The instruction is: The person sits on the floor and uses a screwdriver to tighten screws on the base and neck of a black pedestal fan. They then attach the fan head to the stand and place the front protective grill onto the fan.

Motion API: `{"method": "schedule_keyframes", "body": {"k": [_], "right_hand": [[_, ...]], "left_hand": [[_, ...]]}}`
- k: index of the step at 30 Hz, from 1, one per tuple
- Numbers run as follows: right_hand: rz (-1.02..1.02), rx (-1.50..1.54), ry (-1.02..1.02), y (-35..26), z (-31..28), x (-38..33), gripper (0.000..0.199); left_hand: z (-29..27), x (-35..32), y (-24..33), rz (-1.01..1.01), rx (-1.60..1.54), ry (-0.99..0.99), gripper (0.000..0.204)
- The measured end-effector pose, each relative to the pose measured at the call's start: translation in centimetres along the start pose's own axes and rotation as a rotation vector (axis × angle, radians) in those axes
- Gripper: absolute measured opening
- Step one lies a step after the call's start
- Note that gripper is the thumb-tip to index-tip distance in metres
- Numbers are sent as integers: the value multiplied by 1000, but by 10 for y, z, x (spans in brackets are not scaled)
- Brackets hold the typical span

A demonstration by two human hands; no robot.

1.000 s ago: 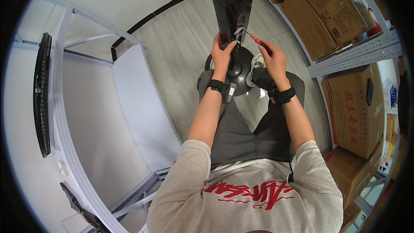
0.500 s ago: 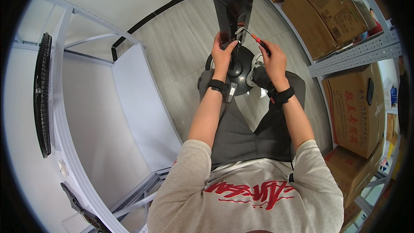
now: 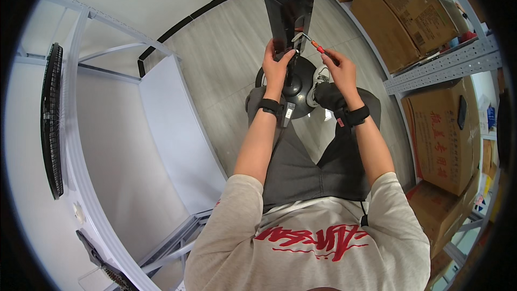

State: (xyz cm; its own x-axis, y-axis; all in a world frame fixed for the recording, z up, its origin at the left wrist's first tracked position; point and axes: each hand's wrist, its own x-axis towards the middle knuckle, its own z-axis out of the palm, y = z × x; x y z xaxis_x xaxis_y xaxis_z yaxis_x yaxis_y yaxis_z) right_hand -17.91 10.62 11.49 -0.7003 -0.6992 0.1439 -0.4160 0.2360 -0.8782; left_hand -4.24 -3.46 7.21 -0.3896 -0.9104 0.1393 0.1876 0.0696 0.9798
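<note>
A black upright column (image 3: 288,13) stands before me on a round black base (image 3: 297,90). My left hand (image 3: 276,74) is closed around the column's lower part, with the thumb on the near side and the other fingers partly hidden. In my right hand (image 3: 342,74) is a screwdriver (image 3: 318,47) with a red and black handle, pinched between thumb and fingers. Its metal shaft points up and left, with the tip at a small light-coloured patch on the column's front. Whether the tip sits in a screw is too small to tell.
White metal shelving (image 3: 172,113) stands on my left, with a round black grille (image 3: 52,121) on its outer side. Cardboard boxes (image 3: 385,27) fill a rack on my right; a dark phone-like object (image 3: 462,112) lies against one. My shoe (image 3: 319,83) is beside the base.
My right fingers have shifted on the screwdriver handle, and the hand has moved very slightly left. My left hand keeps its hold on the column.
</note>
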Motion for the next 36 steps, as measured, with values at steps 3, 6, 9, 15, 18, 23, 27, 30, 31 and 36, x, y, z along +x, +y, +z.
{"method": "schedule_keyframes", "body": {"k": [3, 6, 9, 15, 18, 23, 27, 30, 31, 36], "right_hand": [[256, 235, -140, 0, -5, 5, 35], [355, 380, -236, -2, -8, 10, 35], [120, 176, -105, 1, -3, 6, 33], [159, 111, -104, -2, -1, 3, 34], [385, 420, -254, 0, -9, 10, 35], [145, 173, -99, -5, -1, 2, 36], [175, 92, -97, -10, -1, 2, 37], [393, 361, -247, -6, -8, 11, 36], [447, 458, -299, -4, -10, 13, 35], [139, 126, -107, 2, -2, 6, 35]], "left_hand": [[1, 0, 3, 1, -15, 1, 57], [-2, 1, 1, 3, -8, 11, 56], [0, 0, 1, 5, 0, 3, 56], [-1, 1, 1, -6, -29, -4, 57], [0, 0, 0, -8, -44, -5, 58], [0, -1, 2, -11, -35, 4, 59], [0, -1, 0, -10, -54, -4, 55], [-1, 1, 1, -4, -53, -20, 51], [-1, 1, 1, 0, -50, -23, 50], [0, -2, 2, -27, -147, -65, 44]]}}
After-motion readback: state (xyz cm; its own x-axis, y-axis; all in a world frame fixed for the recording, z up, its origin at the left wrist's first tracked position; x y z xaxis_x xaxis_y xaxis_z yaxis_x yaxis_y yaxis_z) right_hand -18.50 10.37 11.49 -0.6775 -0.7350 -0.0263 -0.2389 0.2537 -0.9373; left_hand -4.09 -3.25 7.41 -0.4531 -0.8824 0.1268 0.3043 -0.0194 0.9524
